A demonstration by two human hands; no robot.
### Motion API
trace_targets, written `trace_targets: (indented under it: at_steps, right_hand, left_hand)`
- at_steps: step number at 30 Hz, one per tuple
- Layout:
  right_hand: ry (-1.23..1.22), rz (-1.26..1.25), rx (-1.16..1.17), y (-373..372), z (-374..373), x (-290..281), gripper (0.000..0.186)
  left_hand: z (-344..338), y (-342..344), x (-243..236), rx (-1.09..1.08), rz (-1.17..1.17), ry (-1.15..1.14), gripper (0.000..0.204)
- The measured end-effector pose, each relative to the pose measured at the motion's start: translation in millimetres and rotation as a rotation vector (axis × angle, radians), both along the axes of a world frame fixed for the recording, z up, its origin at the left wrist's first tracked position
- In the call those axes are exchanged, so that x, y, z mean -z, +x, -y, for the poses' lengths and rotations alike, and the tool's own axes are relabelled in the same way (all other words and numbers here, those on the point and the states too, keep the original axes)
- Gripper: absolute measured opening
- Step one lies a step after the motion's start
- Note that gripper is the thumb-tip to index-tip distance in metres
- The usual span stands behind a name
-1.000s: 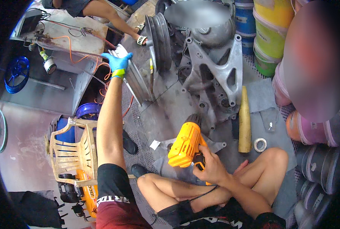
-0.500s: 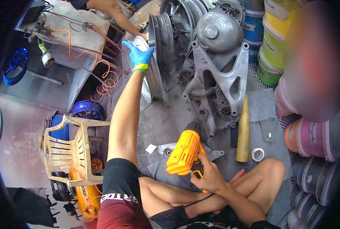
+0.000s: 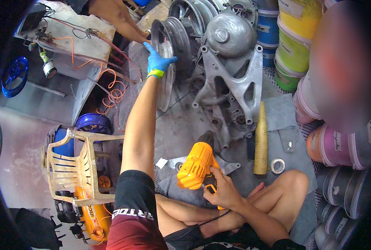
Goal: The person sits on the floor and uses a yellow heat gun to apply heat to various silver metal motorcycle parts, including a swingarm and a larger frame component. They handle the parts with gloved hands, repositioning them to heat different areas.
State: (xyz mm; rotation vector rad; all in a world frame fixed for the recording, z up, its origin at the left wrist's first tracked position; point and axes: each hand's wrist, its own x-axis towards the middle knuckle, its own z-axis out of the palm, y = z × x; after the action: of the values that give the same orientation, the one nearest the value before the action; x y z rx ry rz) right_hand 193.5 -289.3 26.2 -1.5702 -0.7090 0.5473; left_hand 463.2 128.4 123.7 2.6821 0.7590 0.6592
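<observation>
My left hand (image 3: 159, 63), in a blue glove with a yellow-green cuff, reaches forward to a light grey wheel rim (image 3: 165, 89). Its fingers and thumb straddle the rim's upper edge and hold it upright. Right beside it stands a darker grey wheel rim (image 3: 182, 50). My bare right hand (image 3: 223, 189) is wrapped round the handle of a yellow heat gun (image 3: 196, 164), whose black nozzle (image 3: 206, 137) points forward over the floor. Beneath the heat gun, a grey metal bracket (image 3: 227, 165) lies on grey cloth.
Ahead stand a large grey engine casing (image 3: 231, 35) and a metal arm (image 3: 235, 85). A brown paper roll (image 3: 261, 143) and tape (image 3: 277, 166) lie right of centre. Stacked tubs (image 3: 291, 50) line the right; a chair (image 3: 83, 166) stands left. Another person's arm (image 3: 123, 21) reaches in.
My left hand has moved slightly right with the light grey rim, now closer against the darker rim. The view has shifted a little; the heat gun stays in my right hand.
</observation>
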Motion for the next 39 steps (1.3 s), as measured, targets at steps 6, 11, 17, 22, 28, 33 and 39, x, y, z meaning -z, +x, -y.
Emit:
trace_targets:
  at_steps: [6, 11, 17, 22, 28, 33, 39]
  right_hand:
    - [-0.016, 0.017, 0.014, 0.0, -0.4, 0.5, 0.066]
    - [-0.010, -0.060, 0.022, -1.4, -3.7, 0.4, 0.064]
    - [0.031, -0.083, 0.012, -0.3, -3.0, -7.5, 0.062]
    - [0.075, 0.029, 0.077, -4.7, -4.7, -12.1, 0.062]
    - [0.105, -0.041, 0.055, -2.2, 7.6, -22.1, 0.063]
    - [0.048, 0.156, 0.118, 6.3, 13.0, -22.2, 0.060]
    - [0.104, 0.063, 0.120, -5.1, 6.0, -33.2, 0.058]
  left_hand:
    - [9.0, -4.1, 21.7, 0.060, 0.015, 0.045, 0.152]
    - [1.1, -2.3, 26.6, 0.025, 0.028, -0.015, 0.148]
    - [-5.7, -23.6, 12.4, 0.149, 0.016, -0.078, 0.144]
    - [7.4, -100.3, -22.1, 0.208, 0.111, -0.176, 0.133]
    - [44.0, -278.2, -5.6, 0.101, 0.223, -0.327, 0.100]
    - [107.1, -462.6, 41.7, -0.094, 0.070, -0.329, 0.097]
    - [173.2, -593.4, 82.6, -0.295, -0.248, 0.180, 0.094]
